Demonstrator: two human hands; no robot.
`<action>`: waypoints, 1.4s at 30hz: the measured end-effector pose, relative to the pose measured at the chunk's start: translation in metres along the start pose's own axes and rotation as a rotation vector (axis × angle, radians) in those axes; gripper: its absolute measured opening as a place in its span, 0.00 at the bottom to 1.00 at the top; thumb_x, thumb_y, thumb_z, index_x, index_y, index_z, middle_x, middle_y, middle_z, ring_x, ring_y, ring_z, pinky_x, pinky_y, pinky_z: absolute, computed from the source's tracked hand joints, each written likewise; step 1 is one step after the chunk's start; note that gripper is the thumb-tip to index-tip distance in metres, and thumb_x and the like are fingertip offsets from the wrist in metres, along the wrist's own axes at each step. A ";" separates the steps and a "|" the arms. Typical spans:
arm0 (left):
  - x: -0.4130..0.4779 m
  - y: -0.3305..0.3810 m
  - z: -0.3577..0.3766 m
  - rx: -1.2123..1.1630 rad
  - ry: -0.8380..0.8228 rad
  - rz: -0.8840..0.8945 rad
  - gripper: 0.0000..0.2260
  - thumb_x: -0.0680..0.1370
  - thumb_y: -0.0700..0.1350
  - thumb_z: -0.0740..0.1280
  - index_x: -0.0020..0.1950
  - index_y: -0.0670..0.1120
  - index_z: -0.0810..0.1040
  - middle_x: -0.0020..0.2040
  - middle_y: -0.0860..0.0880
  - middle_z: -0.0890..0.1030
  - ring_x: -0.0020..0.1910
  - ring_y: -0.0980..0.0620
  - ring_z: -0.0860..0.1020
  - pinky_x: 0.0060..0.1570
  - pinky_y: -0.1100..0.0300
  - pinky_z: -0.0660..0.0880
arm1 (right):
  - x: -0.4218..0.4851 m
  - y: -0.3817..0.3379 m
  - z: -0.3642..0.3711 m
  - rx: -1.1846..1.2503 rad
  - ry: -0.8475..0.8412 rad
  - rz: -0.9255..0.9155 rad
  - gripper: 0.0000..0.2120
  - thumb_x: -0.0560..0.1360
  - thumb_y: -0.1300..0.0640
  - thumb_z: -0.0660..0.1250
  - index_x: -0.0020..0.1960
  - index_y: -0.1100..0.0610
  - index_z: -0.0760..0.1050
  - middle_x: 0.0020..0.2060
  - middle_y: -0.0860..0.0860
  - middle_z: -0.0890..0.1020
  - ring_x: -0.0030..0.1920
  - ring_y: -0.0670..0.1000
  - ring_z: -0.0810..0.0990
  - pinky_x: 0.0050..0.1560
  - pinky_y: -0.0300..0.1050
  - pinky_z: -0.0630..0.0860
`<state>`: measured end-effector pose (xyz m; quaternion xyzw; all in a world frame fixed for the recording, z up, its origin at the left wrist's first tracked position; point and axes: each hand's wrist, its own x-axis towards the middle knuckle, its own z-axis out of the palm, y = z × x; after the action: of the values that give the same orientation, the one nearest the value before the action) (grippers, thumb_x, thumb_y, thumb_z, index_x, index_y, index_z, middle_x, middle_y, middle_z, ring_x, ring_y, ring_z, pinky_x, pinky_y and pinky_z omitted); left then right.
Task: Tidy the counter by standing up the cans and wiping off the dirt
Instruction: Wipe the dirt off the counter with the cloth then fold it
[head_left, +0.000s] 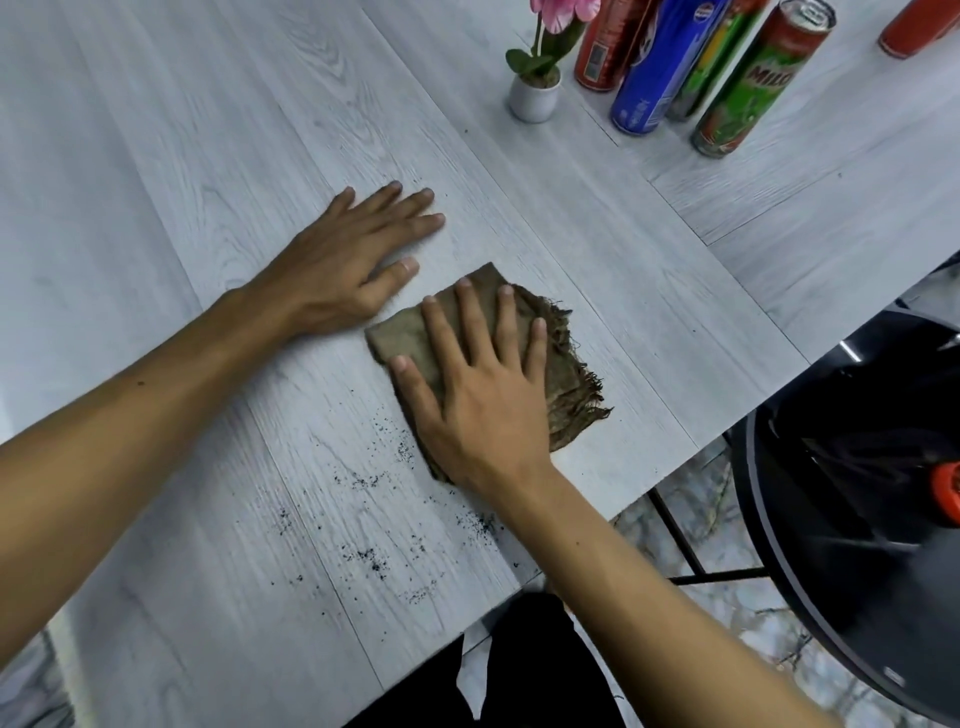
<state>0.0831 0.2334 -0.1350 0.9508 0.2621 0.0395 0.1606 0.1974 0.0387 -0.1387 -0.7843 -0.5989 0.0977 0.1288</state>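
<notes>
My right hand lies flat with straight, spread fingers on a folded brown frayed cloth in the middle of the pale wood-grain counter. My left hand rests flat on the bare counter just left of the cloth, fingers straight. Black specks of dirt are scattered on the counter nearer to me, below the cloth. At the far right, several cans stand upright: a red one, a blue one, a green Milo one.
A small white pot with a pink flower stands left of the cans. Another red can sits at the top right corner. The counter's edge runs diagonally on the right, with a black round bin beyond it.
</notes>
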 end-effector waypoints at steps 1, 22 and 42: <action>-0.001 -0.001 0.000 0.005 0.003 -0.001 0.27 0.84 0.58 0.52 0.83 0.56 0.57 0.85 0.56 0.53 0.84 0.53 0.49 0.81 0.46 0.46 | -0.006 -0.001 0.001 -0.014 -0.006 -0.026 0.32 0.84 0.34 0.45 0.83 0.47 0.56 0.84 0.51 0.52 0.83 0.58 0.40 0.78 0.67 0.39; -0.031 0.012 0.010 -0.003 0.021 -0.074 0.26 0.85 0.60 0.51 0.84 0.59 0.55 0.85 0.58 0.51 0.84 0.57 0.46 0.81 0.49 0.43 | -0.103 0.064 -0.016 0.016 0.074 0.143 0.33 0.83 0.35 0.49 0.83 0.50 0.56 0.84 0.49 0.51 0.83 0.53 0.40 0.81 0.61 0.39; -0.047 0.007 0.004 -0.042 0.021 -0.005 0.26 0.84 0.59 0.56 0.83 0.56 0.60 0.84 0.56 0.54 0.84 0.53 0.49 0.82 0.46 0.46 | 0.010 0.079 -0.022 0.017 0.073 0.284 0.36 0.81 0.29 0.47 0.83 0.46 0.54 0.84 0.50 0.51 0.83 0.58 0.40 0.79 0.64 0.36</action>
<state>0.0467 0.2025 -0.1363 0.9460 0.2652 0.0546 0.1780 0.2788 0.0266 -0.1428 -0.8631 -0.4759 0.0915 0.1418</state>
